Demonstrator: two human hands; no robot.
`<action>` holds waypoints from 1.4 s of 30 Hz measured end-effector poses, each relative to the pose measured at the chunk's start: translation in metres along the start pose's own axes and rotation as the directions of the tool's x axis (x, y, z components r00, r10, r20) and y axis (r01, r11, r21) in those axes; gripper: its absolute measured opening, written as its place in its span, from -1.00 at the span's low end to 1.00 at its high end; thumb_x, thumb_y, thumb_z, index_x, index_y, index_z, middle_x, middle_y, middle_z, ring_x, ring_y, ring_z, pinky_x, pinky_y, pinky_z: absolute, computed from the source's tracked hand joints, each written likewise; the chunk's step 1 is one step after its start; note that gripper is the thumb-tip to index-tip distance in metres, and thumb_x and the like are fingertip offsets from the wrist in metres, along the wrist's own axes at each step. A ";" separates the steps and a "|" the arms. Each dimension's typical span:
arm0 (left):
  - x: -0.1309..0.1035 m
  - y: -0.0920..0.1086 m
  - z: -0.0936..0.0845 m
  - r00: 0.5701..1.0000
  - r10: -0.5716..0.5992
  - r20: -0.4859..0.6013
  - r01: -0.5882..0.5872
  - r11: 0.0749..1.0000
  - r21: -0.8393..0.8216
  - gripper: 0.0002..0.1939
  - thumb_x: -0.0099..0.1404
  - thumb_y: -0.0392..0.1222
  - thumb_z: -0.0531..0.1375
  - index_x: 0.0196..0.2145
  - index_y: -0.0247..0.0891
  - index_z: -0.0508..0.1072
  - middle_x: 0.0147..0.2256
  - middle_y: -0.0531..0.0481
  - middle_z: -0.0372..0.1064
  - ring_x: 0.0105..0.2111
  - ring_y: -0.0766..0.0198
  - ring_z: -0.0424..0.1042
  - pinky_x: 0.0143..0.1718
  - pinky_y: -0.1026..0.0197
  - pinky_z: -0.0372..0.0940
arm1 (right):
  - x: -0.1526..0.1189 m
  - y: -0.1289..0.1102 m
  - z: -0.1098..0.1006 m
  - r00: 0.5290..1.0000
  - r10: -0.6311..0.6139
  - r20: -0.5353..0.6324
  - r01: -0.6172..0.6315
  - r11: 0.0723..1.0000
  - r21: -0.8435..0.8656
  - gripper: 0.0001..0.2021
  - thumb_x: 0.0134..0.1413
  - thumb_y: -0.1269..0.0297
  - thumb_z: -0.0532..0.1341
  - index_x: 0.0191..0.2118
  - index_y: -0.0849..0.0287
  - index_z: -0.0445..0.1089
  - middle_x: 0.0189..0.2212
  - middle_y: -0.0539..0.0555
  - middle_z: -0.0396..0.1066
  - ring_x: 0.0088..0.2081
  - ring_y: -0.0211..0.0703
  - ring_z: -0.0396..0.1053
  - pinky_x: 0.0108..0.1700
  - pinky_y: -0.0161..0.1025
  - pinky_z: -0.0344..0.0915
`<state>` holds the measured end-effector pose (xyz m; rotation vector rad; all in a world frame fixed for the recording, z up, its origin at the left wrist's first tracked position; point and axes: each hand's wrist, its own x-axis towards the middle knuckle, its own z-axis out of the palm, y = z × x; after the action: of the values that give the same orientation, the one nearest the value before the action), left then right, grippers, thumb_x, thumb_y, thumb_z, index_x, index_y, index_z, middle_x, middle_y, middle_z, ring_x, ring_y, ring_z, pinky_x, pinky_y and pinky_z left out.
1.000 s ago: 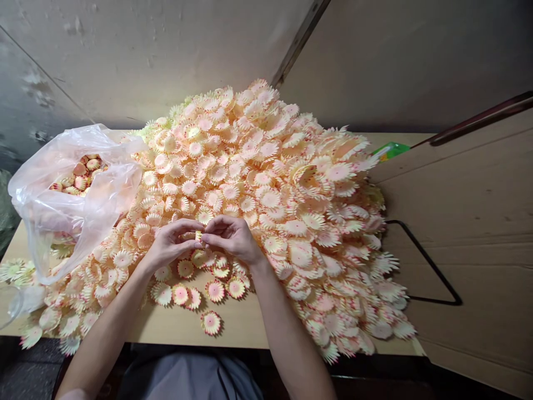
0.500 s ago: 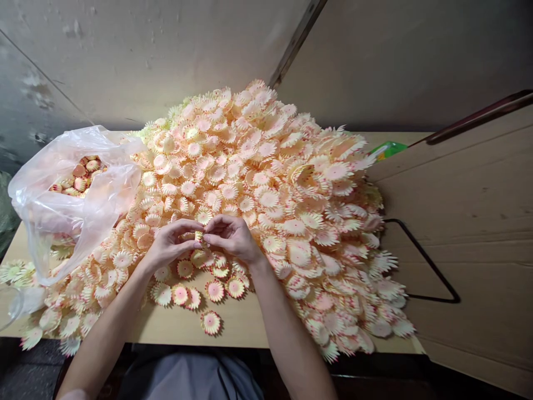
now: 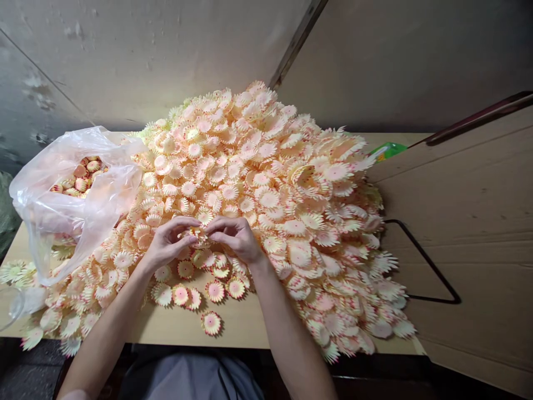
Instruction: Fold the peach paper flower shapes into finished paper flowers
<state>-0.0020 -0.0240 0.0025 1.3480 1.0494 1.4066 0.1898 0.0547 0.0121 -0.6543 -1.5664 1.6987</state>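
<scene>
1. Blotched grey wall: stood well beyond the fingers, behind everything.
2. Pale wood-toned table: ran under the fingers, bare patch on their body side.
3. Big heap of cream-and-pink, fringe-edged, disc-shaped flower pieces: rose beyond the fingers, spilled out on both sides.
4. Tan cardboard sheet: well right of the fingers.
5. Clear crumpled plastic bag: left of the fingers, small red-and-yellow curled pieces showing inside.
6. Right hand: thumb and fingertips bent close together at the right edge of the held piece; couldn't tell if they gripped it.
7. Left hand: thumb below, fingertips above, pinching the held piece.
8. Loose pink-centred, cream-fringed round discs: lay on the body side of the fingers.
9. Small yellowish fringed flower piece, the held one: between both hands' fingertips, detail too small to read.
</scene>
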 end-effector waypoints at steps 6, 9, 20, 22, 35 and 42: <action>0.000 -0.001 -0.002 0.999 0.013 0.036 -0.016 0.997 0.078 -0.72 0.23 -0.23 0.35 -0.08 -0.21 0.58 -0.06 -0.18 0.44 -0.03 0.18 0.45 -0.06 0.18 0.42 | -0.003 0.000 0.005 0.999 0.029 -0.031 -0.031 0.996 -0.082 -0.93 -0.05 0.32 0.37 -0.39 0.14 0.61 -0.42 0.06 0.57 -0.37 -0.18 0.47 -0.29 -0.24 0.36; -0.001 -0.004 -0.004 0.999 0.007 0.032 -0.009 0.997 0.076 -0.70 0.23 -0.23 0.35 -0.06 -0.20 0.57 -0.05 -0.18 0.42 -0.02 0.18 0.43 -0.06 0.19 0.41 | -0.002 0.003 0.006 0.990 0.106 -0.090 -0.116 0.988 -0.106 -0.89 -0.13 0.29 0.43 -0.42 0.18 0.57 -0.45 0.06 0.55 -0.41 -0.19 0.45 -0.32 -0.24 0.37; -0.001 0.001 0.005 0.988 0.062 0.141 -0.092 0.973 0.211 -0.75 0.28 -0.19 0.31 -0.07 -0.19 0.57 -0.09 -0.17 0.37 -0.07 0.21 0.42 -0.22 0.28 0.43 | -0.001 0.010 0.006 0.998 0.065 -0.018 -0.067 0.953 -0.297 -0.80 -0.10 0.44 0.29 -0.26 0.17 0.39 -0.42 -0.05 0.40 -0.45 -0.31 0.32 -0.39 -0.33 0.26; 0.000 0.002 0.006 0.988 0.076 0.136 -0.108 0.962 0.250 -0.73 0.27 -0.18 0.31 -0.06 -0.19 0.57 -0.11 -0.17 0.35 -0.10 0.23 0.42 -0.27 0.30 0.42 | -0.001 0.010 0.006 0.998 0.059 -0.018 -0.061 0.958 -0.280 -0.82 -0.09 0.43 0.29 -0.28 0.17 0.38 -0.41 -0.05 0.40 -0.45 -0.32 0.31 -0.39 -0.34 0.26; 0.001 0.002 0.006 0.984 0.176 0.043 -0.178 0.900 0.398 -0.81 0.21 -0.15 0.36 -0.31 -0.30 0.48 -0.15 -0.16 0.42 -0.16 0.24 0.47 -0.29 0.29 0.43 | -0.001 0.007 0.006 0.991 0.132 -0.033 -0.135 0.986 -0.094 -0.81 -0.05 0.21 0.42 -0.43 0.18 0.45 -0.48 -0.01 0.45 -0.43 -0.27 0.39 -0.32 -0.31 0.36; -0.001 -0.005 0.001 0.938 0.316 0.142 -0.337 0.739 0.583 -0.84 0.31 -0.20 0.26 -0.16 -0.27 0.49 -0.12 -0.17 0.47 -0.13 0.23 0.52 -0.12 0.23 0.48 | 0.000 0.006 0.007 0.989 0.140 -0.044 -0.141 0.990 -0.009 -0.73 -0.21 0.18 0.50 -0.40 0.18 0.50 -0.43 0.02 0.52 -0.39 -0.25 0.46 -0.25 -0.27 0.45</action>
<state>-0.0006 -0.0235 -0.0028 2.1026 1.3530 1.3346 0.1835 0.0510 0.0076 -0.8189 -1.5324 1.7666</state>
